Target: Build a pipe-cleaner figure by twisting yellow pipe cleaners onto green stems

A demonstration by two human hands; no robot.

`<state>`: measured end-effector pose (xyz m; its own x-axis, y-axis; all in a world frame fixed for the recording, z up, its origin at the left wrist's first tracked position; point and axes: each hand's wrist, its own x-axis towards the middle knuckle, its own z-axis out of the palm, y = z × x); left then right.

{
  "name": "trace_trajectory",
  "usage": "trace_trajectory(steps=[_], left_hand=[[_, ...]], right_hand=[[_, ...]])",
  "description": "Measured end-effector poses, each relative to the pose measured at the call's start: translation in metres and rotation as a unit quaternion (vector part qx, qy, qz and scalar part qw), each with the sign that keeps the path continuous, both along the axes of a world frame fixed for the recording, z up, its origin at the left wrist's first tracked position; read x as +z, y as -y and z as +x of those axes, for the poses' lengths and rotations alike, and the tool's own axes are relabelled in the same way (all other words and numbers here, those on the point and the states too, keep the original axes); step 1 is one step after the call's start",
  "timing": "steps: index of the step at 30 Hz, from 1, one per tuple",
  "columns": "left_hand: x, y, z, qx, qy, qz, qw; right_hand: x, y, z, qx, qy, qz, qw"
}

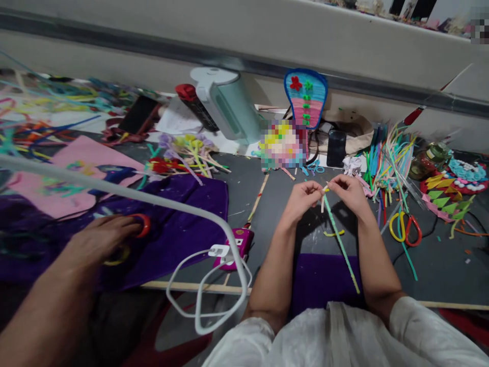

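Note:
My left hand (pixel 305 198) and my right hand (pixel 348 192) meet over the dark table, fingertips pinched together at the top of a light green pipe-cleaner stem (pixel 339 244). The stem looks twisted and slants down toward my lap, its lower end yellowish. Small yellow and pale bits show between the fingertips, and a short cream strip hangs below them; exactly how they join is hidden. A bent yellow pipe cleaner (pixel 334 233) lies on the table under my hands. Right of my right forearm are scissors (pixel 405 229) with yellow and red handles.
At left, another person's hand (pixel 105 234) reaches toward red-handled scissors (pixel 142 225) on purple cloth (pixel 202 204). A pale lamp arm or tube (pixel 153 196) crosses the foreground near a magenta power bank (pixel 240 244). A jug (pixel 229 102), phone (pixel 336 148) and pipe-cleaner bundle (pixel 395 158) stand behind.

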<state>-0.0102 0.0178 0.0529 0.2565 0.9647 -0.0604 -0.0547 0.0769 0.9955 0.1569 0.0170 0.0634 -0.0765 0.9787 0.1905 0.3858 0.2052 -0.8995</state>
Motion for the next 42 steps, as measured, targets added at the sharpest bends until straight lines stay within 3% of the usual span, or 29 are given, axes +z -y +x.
trace_trajectory(steps=[4,8,11,14,19,22,26,33,42], left_hand=[[0.003,0.002,-0.002,-0.025,0.007,0.007,1.000],[0.006,0.005,-0.005,-0.057,0.007,0.022,0.998],[0.008,0.009,-0.008,-0.076,0.017,0.029,0.997],[0.008,0.011,-0.010,-0.077,0.053,0.031,0.995],[0.005,0.009,-0.012,-0.040,0.105,0.020,0.993],[0.005,0.007,-0.011,-0.031,0.114,0.010,0.993],[0.007,0.006,-0.008,-0.028,0.101,-0.006,0.994],[0.006,0.004,-0.007,-0.030,0.115,-0.024,0.993],[0.003,0.004,-0.006,-0.028,0.112,-0.018,0.993]], right_hand=[[0.006,0.002,-0.002,0.003,-0.108,-0.071,0.992],[0.015,0.004,0.004,0.049,-0.173,-0.148,0.972],[0.012,0.002,0.012,0.085,-0.208,-0.202,0.953],[0.006,-0.002,0.017,0.073,-0.223,-0.222,0.946],[0.004,-0.003,0.014,0.009,-0.276,-0.130,0.952],[0.008,0.001,0.011,0.031,-0.286,-0.089,0.954],[0.008,0.005,0.004,0.099,-0.258,-0.090,0.957],[0.000,0.004,-0.009,0.071,-0.268,-0.064,0.959],[-0.012,0.002,-0.006,0.105,-0.273,-0.045,0.955]])
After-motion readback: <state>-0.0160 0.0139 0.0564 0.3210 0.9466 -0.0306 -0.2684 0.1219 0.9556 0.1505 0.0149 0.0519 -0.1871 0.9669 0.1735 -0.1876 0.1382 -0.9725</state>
